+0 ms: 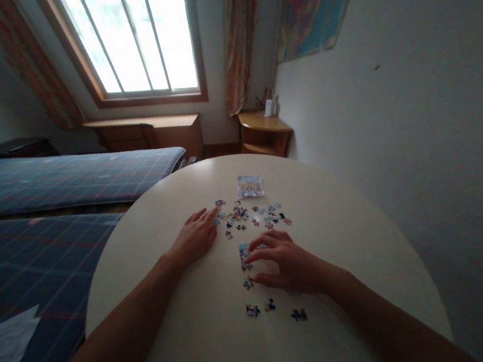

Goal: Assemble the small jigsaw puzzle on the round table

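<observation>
My left hand [197, 233] lies flat on the white round table, fingers stretched toward the left edge of a scattered pile of jigsaw puzzle pieces [240, 212]. My right hand [281, 259] hovers over or rests on a joined puzzle section [244, 253], its thumb and fingers apart and partly covering it. Just left of the right thumb lies a loose piece [248, 283]. Nearer to me are more loose pieces, among them a dark one [299, 314] and another [252, 310]. What lies under my right palm is hidden.
A small picture packet [250, 186] lies beyond the pieces on the round table [164, 333]. Beds with plaid covers [67, 180] stand to the left, with papers [8, 354] on the nearer one. A white wall [418, 140] runs along the right. A corner shelf [264, 121] stands behind.
</observation>
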### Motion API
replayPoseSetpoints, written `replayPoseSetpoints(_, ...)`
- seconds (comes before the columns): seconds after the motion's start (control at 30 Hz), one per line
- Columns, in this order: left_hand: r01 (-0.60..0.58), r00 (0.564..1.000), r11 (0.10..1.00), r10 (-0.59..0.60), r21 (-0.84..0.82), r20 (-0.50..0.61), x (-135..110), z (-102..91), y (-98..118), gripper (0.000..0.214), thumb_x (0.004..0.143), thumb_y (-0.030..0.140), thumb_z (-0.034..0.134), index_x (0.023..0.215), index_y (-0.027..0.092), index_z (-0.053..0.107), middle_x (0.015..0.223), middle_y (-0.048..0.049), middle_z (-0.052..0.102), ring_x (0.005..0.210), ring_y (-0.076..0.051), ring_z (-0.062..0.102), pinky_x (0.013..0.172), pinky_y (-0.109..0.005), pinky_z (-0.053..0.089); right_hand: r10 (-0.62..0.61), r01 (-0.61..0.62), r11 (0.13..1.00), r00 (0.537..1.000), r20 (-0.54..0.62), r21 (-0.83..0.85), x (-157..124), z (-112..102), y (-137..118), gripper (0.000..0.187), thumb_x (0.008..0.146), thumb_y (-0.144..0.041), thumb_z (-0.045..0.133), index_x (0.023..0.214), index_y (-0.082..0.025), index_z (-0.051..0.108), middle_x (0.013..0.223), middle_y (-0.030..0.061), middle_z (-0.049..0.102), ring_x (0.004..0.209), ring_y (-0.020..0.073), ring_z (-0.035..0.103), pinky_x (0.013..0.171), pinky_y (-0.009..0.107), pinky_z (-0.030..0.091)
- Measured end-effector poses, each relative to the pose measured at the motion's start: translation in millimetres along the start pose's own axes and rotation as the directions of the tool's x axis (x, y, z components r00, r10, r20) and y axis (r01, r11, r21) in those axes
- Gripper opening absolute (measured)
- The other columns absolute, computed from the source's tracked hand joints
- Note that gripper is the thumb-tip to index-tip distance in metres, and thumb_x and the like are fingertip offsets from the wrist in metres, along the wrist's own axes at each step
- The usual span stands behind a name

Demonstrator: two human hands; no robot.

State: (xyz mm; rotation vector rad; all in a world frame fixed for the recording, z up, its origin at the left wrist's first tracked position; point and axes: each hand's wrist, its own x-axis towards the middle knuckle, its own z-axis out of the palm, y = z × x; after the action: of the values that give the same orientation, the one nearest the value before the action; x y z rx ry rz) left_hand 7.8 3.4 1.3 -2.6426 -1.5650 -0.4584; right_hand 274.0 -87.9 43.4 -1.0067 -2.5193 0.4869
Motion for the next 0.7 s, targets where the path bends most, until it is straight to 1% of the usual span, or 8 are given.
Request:
replayPoseSetpoints(0.07, 0.007, 1.0, 1.0, -0.007, 0.017, 0.018, 1.0, -0.3, 0.1, 0.052, 0.094, 0.024, 0.04, 0.146, 0.019, 0.04, 0.145, -0.0069, 0.051, 0.138, -0.025, 0.041, 0.114, -0.041, 0.03, 0.001, -0.001, 1.0, 1.0, 0.001, -0.003, -0.1, -0.5, -0.4, 0.028, 0.083, -0.037, 0.072, 0.11, -0.029, 0.07, 0.117, 0.0058, 0.065, 0.118, 0.0242, 0.053, 0.107, 0.047, 0.031)
replayPoseSetpoints(0.17, 0.087, 0.996, 0.994, -0.085, 0.064, -0.027, 1.6, -1.9, -0.7, 0.047, 0.095, 0.026, 0.04, 0.141, 0.018, 0.047, 0.142, -0.0088, 0.054, 0.134, -0.028, 0.044, 0.114, -0.044, 0.03, 0.011, -0.01, 1.0, 1.0, 0.008, -0.006, 0.1, -1.0, -1.1, 0.027, 0.084, -0.037, 0.072, 0.109, -0.028, 0.07, 0.117, 0.0062, 0.065, 0.117, 0.0241, 0.054, 0.106, 0.047, 0.032)
replayPoseSetpoints(0.3, -0.012, 1.0, 0.999, 0.013, 0.052, -0.012, 0.0, -0.6, -3.6, 0.048, 0.095, 0.027, 0.041, 0.142, 0.023, 0.046, 0.146, -0.0069, 0.05, 0.137, -0.027, 0.041, 0.114, -0.044, 0.029, 0.01, -0.01, 1.0, 1.0, 0.008, -0.008, 0.6, 0.4, -0.2, 0.027, 0.084, -0.037, 0.072, 0.109, -0.028, 0.07, 0.116, 0.006, 0.066, 0.117, 0.024, 0.054, 0.106, 0.048, 0.031)
replayPoseSetpoints(0.37, -0.044, 0.999, 0.997, 0.045, 0.056, -0.014, -1.1, 0.3, -3.9, 0.045, 0.096, 0.027, 0.042, 0.139, 0.025, 0.051, 0.147, -0.0069, 0.049, 0.137, -0.028, 0.04, 0.114, -0.046, 0.029, 0.005, -0.005, 1.0, 1.0, 0.005, -0.01, 0.7, 1.5, 0.9, 0.027, 0.084, -0.037, 0.072, 0.109, -0.028, 0.07, 0.117, 0.0056, 0.065, 0.117, 0.0236, 0.054, 0.107, 0.047, 0.031)
replayPoseSetpoints(0.43, -0.014, 0.999, 0.997, 0.016, 0.072, -0.032, -1.8, 0.2, -2.9, 0.042, 0.096, 0.028, 0.042, 0.135, 0.025, 0.055, 0.146, -0.0082, 0.05, 0.137, -0.03, 0.04, 0.113, -0.048, 0.03, 0.002, -0.002, 1.0, 1.0, 0.005, -0.01, 0.5, 1.8, 1.7, 0.027, 0.084, -0.038, 0.071, 0.11, -0.029, 0.07, 0.117, 0.0054, 0.065, 0.117, 0.0234, 0.054, 0.107, 0.047, 0.031)
replayPoseSetpoints(0.5, 0.007, 0.999, 0.998, -0.004, 0.069, -0.046, -1.7, -0.6, -0.8, 0.043, 0.096, 0.028, 0.044, 0.138, 0.025, 0.053, 0.146, -0.0082, 0.049, 0.136, -0.029, 0.041, 0.113, -0.048, 0.03, 0.007, -0.007, 1.0, 1.0, 0.006, -0.013, 0.1, 1.4, 1.9, 0.027, 0.085, -0.039, 0.071, 0.109, -0.028, 0.07, 0.117, 0.0058, 0.065, 0.117, 0.0236, 0.054, 0.107, 0.047, 0.031)
replayPoseSetpoints(0.6, -0.04, 0.999, 0.998, 0.042, 0.049, -0.031, -1.1, -2.5, 2.5, 0.045, 0.096, 0.028, 0.045, 0.14, 0.031, 0.049, 0.15, -0.0045, 0.045, 0.138, -0.028, 0.039, 0.114, -0.048, 0.029, 0.016, -0.016, 1.0, 1.0, 0.01, -0.016, -0.5, 0.7, 1.9, 0.027, 0.084, -0.038, 0.071, 0.109, -0.029, 0.07, 0.117, 0.0057, 0.065, 0.117, 0.0236, 0.054, 0.107, 0.047, 0.031)
replayPoseSetpoints(0.7, -0.027, 0.999, 0.998, 0.029, 0.049, -0.03, -1.5, -4.3, 4.9, 0.038, 0.097, 0.029, 0.044, 0.133, 0.03, 0.057, 0.148, -0.0054, 0.047, 0.138, -0.029, 0.04, 0.113, -0.05, 0.029, 0.019, -0.019, 1.0, 1.0, 0.012, -0.019, -0.9, 1.4, 2.9, 0.026, 0.085, -0.038, 0.071, 0.11, -0.029, 0.07, 0.118, 0.0053, 0.065, 0.117, 0.0232, 0.054, 0.106, 0.046, 0.032)
